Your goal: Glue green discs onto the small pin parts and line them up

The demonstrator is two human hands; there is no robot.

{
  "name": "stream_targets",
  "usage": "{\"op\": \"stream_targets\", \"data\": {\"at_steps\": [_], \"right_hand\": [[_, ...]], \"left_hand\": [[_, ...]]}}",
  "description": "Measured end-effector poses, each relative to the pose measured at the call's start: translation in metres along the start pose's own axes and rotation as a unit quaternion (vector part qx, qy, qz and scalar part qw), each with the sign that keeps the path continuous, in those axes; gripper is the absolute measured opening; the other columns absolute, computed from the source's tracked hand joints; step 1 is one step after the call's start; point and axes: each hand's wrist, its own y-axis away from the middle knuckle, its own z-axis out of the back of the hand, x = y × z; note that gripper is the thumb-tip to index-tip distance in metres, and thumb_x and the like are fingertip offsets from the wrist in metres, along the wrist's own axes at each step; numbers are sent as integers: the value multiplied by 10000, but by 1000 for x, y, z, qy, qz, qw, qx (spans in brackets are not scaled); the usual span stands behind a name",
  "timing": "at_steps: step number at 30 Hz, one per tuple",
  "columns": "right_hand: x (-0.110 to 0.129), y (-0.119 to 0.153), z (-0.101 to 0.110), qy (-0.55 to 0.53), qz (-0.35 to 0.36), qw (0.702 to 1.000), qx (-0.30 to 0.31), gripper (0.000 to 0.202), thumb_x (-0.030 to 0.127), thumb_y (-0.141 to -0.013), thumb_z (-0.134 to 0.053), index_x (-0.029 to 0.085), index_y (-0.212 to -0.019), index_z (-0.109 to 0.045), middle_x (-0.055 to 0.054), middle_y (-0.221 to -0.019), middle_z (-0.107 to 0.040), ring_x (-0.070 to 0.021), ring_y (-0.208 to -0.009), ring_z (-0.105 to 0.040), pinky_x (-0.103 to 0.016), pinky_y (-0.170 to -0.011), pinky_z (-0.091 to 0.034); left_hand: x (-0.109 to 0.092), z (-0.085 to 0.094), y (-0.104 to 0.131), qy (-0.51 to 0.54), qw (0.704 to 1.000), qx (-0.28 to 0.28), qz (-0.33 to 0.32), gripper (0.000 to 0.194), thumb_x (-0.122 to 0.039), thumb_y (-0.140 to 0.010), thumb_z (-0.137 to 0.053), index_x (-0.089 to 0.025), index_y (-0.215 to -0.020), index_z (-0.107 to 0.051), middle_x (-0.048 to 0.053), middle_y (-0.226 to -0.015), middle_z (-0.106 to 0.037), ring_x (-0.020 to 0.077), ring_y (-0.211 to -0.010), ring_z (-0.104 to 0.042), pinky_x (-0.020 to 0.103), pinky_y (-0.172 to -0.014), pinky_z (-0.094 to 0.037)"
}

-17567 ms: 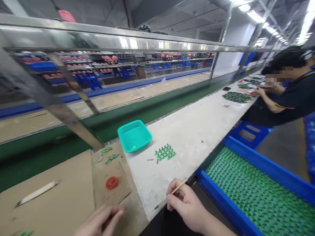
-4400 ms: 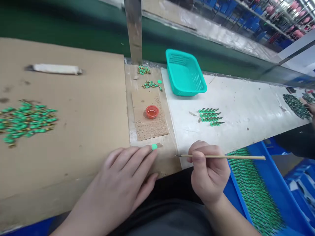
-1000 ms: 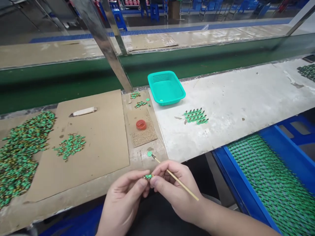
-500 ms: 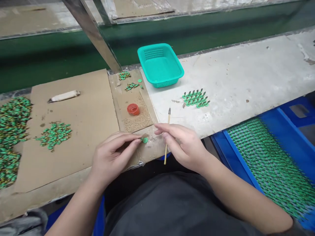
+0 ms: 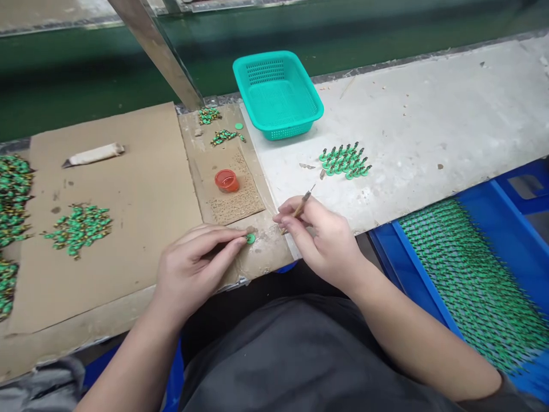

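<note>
My left hand (image 5: 199,260) pinches a small green figure with a round base (image 5: 251,238) between thumb and fingertips, just above the bench's front edge. Most of the figure is hidden by the fingers. In my right hand (image 5: 323,237) is a thin wooden-handled paintbrush (image 5: 302,203), slanting with its dark ferrule and fine tip up and to the right. A red cup (image 5: 227,181) with liquid in it sits on cardboard beyond my hands. Several green figures on round bases (image 5: 344,160) stand in rows at the right.
A turquoise basket (image 5: 278,123) stands behind the cup. Piles of small green and gold figures (image 5: 81,226) lie on the left cardboard (image 5: 141,229), near a white wrapped tube (image 5: 94,154). At lower right, a blue crate (image 5: 422,269) holds many green pieces. A metal post (image 5: 158,54) rises at the back.
The paintbrush has turned in my right hand, from nearly upright to slanting up and right. My left hand keeps its pinch on the figure. The view has shifted slightly.
</note>
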Motion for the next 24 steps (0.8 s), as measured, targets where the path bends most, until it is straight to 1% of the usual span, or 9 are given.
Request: {"op": "stream_targets", "data": {"at_steps": [2,4,6,8,11,15,18,21,24], "right_hand": [[2,-1,4,41,20,999,16,123,239,-1174,-592,216,-1147,-710,-92,-1149,-871,-236,-1050,-855,-364,-929,-672],[5,-2,9,96,28,993,56,190,254,-1185,-578,197,-1080,-725,-112,-1086,-864,-260,-1024,-839,-387,-929,-648],[8,-2,14,138,15,985,100,234,270,-1195,-568,186,-1052,-733,-116,-1039,-853,-275,-1002,-826,-399,-921,-626],[8,-2,16,154,1,979,133,222,259,-1196,-567,184,-1075,-738,-111,-1058,-852,-274,-1005,-818,-397,-925,-613],[7,0,18,152,2,976,155,194,211,-1188,-561,165,-1127,-740,-129,-1129,-854,-272,-1014,-817,-393,-935,-603],[7,1,19,151,-5,975,164,170,192,-1168,-569,169,-1137,-735,-119,-1113,-846,-265,-996,-809,-377,-919,-595],[9,0,16,121,8,983,139,151,210,-1154,-609,182,-1083,-739,-66,-1008,-819,-219,-895,-774,-332,-854,-575],[9,1,4,56,4,993,100,185,269,-1153,-657,194,-1009,-746,-24,-973,-793,-168,-823,-728,-292,-811,-562],[10,1,-11,16,-14,996,90,239,313,-1156,-669,198,-957,-735,-4,-930,-759,-153,-803,-712,-280,-795,-564]], "left_hand": [[0,-1,0,-1,1000,-2,-2,79,-342,-1034,-799,-338,-1035,-877,-32,-1042,-904,182,-909,-831,330,-895,-644],[1,-2,0,0,1000,-6,-5,71,-331,-1024,-809,-343,-1024,-879,-30,-1028,-903,188,-894,-830,336,-884,-644],[1,-2,-1,2,1000,-8,-14,74,-313,-1015,-820,-355,-1026,-880,-33,-1021,-901,186,-885,-827,335,-876,-642],[0,-2,-1,2,1000,-6,-25,90,-295,-1011,-830,-363,-1044,-879,-37,-1031,-901,180,-892,-825,330,-878,-637],[0,-2,0,1,999,-4,-37,104,-274,-1007,-841,-357,-1061,-874,-35,-1046,-900,171,-904,-824,325,-887,-630],[-1,-2,1,0,998,-10,-61,120,-250,-998,-853,-334,-1082,-873,-27,-1064,-906,169,-915,-835,327,-891,-640],[-1,-2,2,-1,998,-9,-65,145,-232,-1001,-847,-325,-1110,-875,-24,-1103,-910,171,-959,-841,333,-924,-640],[-1,-4,3,-8,998,-13,-66,121,-236,-1015,-837,-305,-1107,-875,-19,-1112,-910,163,-983,-836,324,-952,-631],[-2,-5,3,-11,998,-19,-61,78,-261,-1029,-823,-283,-1076,-880,-6,-1086,-910,164,-979,-836,313,-945,-627]]}}
